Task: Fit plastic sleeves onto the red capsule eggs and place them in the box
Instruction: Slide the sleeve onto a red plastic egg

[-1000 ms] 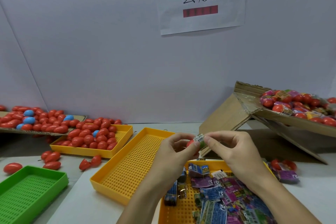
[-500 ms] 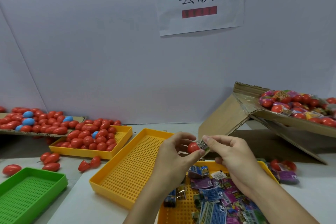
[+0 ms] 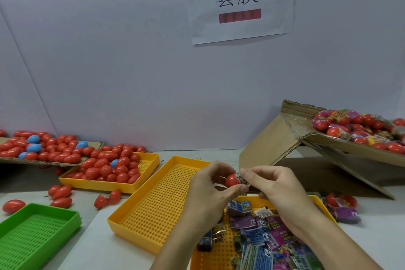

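Head view. Centre of frame, low: the left hand [image 3: 210,184] pinched a red egg [image 3: 231,180] between thumb and curled fingers, clear of the trays. The right hand [image 3: 274,184] pinched a sleeve [image 3: 241,178] at the egg's right end, thumb and forefinger closed on it. Hands nearly touching.

Key relation: the egg's long axis looked roughly level, left to right across the frame, with the sleeve's mouth at the right tip. The sleeve appeared barely on; how far it overlapped was too small to tell. Judged: the right hand would need to draw the sleeve leftward along that axis while the left held steady.

The box [image 3: 341,144] sat at right of frame, tilted, holding sleeved eggs; it lay nearer the right hand. Loose sleeves filled a yellow tray [image 3: 219,256] under the hands. An empty yellow tray [image 3: 157,204] lay at centre left. Bare eggs were heaped in a third tray [image 3: 114,185] at left.
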Tool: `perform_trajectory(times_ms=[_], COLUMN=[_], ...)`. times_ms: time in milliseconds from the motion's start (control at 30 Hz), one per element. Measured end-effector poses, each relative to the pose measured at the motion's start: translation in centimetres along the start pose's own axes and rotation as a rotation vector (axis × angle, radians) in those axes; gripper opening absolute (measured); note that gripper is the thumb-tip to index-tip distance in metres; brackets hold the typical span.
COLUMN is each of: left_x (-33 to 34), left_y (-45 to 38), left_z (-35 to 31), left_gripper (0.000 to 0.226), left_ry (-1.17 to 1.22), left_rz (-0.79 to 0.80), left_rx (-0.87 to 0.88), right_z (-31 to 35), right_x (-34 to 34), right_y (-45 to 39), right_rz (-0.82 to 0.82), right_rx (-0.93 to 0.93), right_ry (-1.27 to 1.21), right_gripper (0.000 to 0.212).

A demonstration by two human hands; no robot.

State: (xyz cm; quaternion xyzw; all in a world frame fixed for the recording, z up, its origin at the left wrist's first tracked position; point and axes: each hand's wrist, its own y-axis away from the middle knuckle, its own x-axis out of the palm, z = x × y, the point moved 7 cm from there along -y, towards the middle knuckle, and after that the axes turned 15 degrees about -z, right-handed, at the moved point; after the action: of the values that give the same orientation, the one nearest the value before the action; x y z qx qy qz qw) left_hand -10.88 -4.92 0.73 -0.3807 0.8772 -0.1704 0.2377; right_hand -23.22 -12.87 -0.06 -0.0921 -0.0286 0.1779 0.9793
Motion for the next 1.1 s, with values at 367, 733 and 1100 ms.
perform_trajectory(times_ms=[367,733,1100], left_x=[-0.3,-0.4,-0.1], left_y=[0.1,0.2,0.2], left_z=[-0.7,-1.1,-0.8], left_gripper=[0.037,0.035,0.033], left_ry=[-0.083,-0.165,-0.178], left_rz=[-0.037,-0.072,-0.047], left_rx=[0.071,0.155,0.162], right_z=[-1.7,-1.7,-0.9], right_x=[0.0,0.0,-0.3], right_y=[-0.2,-0.3,-0.2], right_rz=[-0.023,-0.031,-0.055], right_rx=[0.137,0.116,0.010], right_ry=[-0.100,-0.095,0.024], right_gripper=[0.044,0.035,0.036])
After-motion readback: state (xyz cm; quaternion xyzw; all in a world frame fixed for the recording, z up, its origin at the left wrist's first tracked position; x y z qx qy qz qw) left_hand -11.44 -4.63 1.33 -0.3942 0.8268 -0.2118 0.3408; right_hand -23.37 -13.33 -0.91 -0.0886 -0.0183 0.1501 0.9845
